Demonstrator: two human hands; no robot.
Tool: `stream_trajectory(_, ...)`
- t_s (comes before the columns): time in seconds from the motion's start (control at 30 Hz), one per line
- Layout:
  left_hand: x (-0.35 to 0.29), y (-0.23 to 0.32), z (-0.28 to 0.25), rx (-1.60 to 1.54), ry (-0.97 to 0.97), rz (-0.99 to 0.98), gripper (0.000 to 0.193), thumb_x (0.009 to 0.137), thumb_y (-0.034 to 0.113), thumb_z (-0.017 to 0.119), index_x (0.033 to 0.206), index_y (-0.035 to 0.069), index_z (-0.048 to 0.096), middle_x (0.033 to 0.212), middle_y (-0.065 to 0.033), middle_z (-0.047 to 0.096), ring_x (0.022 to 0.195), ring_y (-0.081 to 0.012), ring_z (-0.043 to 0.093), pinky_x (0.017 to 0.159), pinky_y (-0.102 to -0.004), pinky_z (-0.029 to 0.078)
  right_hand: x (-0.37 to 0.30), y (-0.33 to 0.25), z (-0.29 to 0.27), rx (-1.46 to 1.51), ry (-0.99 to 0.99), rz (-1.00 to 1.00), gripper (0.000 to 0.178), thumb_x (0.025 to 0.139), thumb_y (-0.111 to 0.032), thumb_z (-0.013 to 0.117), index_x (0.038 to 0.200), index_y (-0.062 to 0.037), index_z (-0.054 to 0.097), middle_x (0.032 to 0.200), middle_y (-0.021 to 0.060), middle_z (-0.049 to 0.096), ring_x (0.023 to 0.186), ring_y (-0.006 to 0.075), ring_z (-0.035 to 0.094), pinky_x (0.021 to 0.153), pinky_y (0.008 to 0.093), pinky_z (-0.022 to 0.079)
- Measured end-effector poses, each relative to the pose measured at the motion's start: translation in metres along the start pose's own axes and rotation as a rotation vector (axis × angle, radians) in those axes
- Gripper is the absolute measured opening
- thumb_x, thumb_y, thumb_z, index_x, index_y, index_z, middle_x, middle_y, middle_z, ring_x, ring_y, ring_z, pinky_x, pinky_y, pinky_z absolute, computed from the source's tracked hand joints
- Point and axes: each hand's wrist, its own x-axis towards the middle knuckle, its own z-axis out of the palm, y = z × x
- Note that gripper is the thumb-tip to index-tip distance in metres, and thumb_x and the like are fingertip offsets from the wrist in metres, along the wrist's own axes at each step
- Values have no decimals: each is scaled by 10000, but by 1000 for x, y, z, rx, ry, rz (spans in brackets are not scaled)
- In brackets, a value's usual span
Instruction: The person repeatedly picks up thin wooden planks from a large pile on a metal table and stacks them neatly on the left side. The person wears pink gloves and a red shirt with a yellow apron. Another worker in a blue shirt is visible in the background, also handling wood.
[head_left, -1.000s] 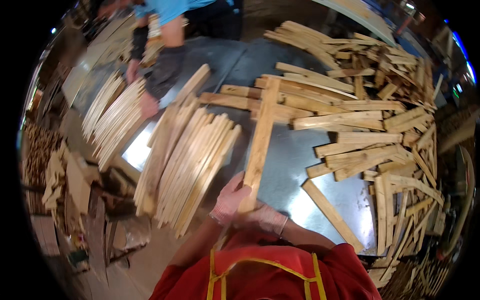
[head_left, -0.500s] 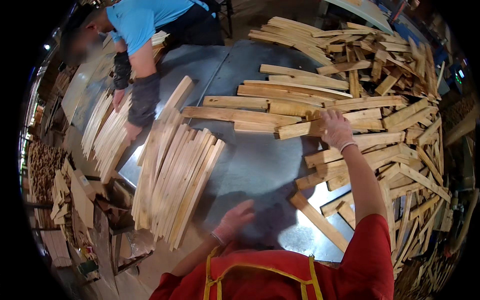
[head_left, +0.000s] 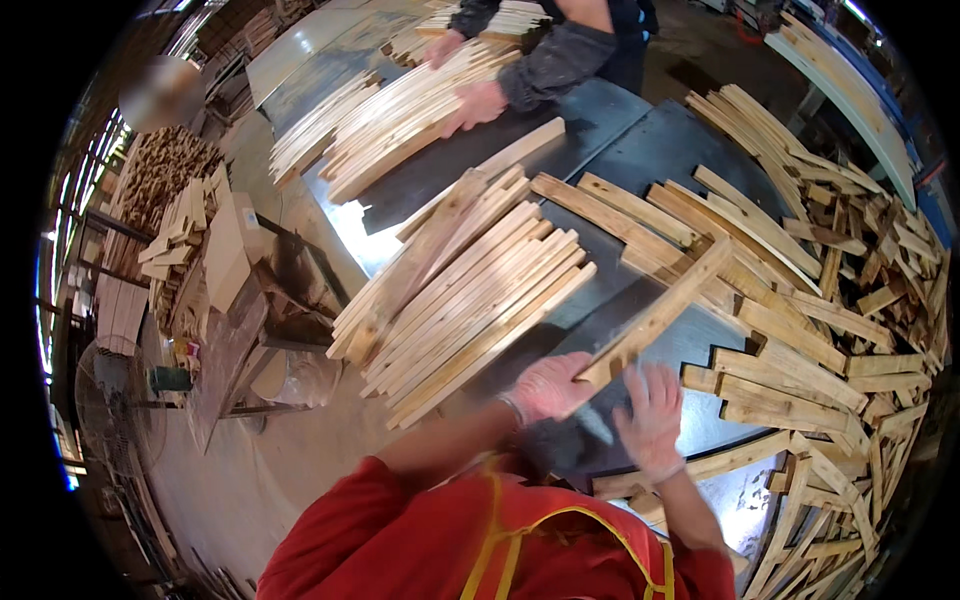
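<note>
My left hand (head_left: 548,387), in a pale thin glove, is closed on the near end of a wooden slat (head_left: 665,312). The slat slants up and away to the right above the metal tabletop (head_left: 655,150). Close beside its near end, my right hand (head_left: 652,420), also gloved, has its fingers apart and holds nothing. To the left of the held slat lies a row of slats (head_left: 480,300) side by side, with a few laid across its left part. More loose slats (head_left: 745,270) lie to the right, beyond my right hand.
Across the table, a co-worker's hands (head_left: 476,108) rest on another row of slats (head_left: 410,110). A large jumbled wood heap (head_left: 870,250) covers the right side. A wooden stand (head_left: 240,350) and a floor fan (head_left: 110,400) are at the left.
My left hand has come up and now grips a slat. My right hand has drawn back from the right-hand pieces toward me. The view has swung left.
</note>
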Motion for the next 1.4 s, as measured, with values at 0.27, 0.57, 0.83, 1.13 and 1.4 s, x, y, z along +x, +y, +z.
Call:
stream_trajectory(0.27, -105, -169, -125, -335, 466, 11, 389, 1006, 197, 726, 1371, 78, 667, 846, 28, 644, 765, -80, 583, 656, -256, 478, -273, 0, 73, -383, -110, -54, 606, 856, -417, 744, 1352, -127, 551, 1298, 121, 615, 1178, 361, 606, 975, 543, 497)
stream_trajectory(0.57, -160, -213, -182, 868, 656, -113, 629, 848, 291, 759, 1438, 157, 588, 1460, -112, 600, 1248, -333, 606, 1052, -520, 470, -238, -26, 31, -394, -231, 494, 568, 828, -270, 736, 1362, -115, 623, 1412, 199, 574, 1314, 452, 532, 1130, 576, 421)
stream_trajectory(0.83, -180, -162, -45, 674, 95, 367, 648, 827, 347, 782, 1408, 127, 600, 1496, -122, 537, 1347, -366, 505, 1079, -502, 451, -291, -27, 85, -92, 11, 801, 438, 941, -173, 621, 1363, -56, 619, 1508, 165, 554, 1444, 406, 450, 1216, 543, 342)
stream_trajectory(1.13, -97, -139, 30, 752, 35, 402, 441, 895, 240, 691, 1309, 139, 577, 1186, -81, 570, 1091, -331, 634, 828, -465, 548, -368, 4, 90, -618, -159, 244, 509, 857, -226, 730, 1338, -186, 571, 1263, 37, 634, 1181, 276, 626, 977, 477, 539)
stream_trajectory(1.4, -60, -95, 13, 572, 376, 378, 595, 845, 104, 634, 1433, 92, 543, 1285, -129, 591, 1135, -343, 609, 914, -455, 514, -308, 52, -8, -255, -461, 676, 560, 813, -260, 780, 1338, -163, 613, 1238, 129, 674, 1159, 354, 659, 931, 480, 568)
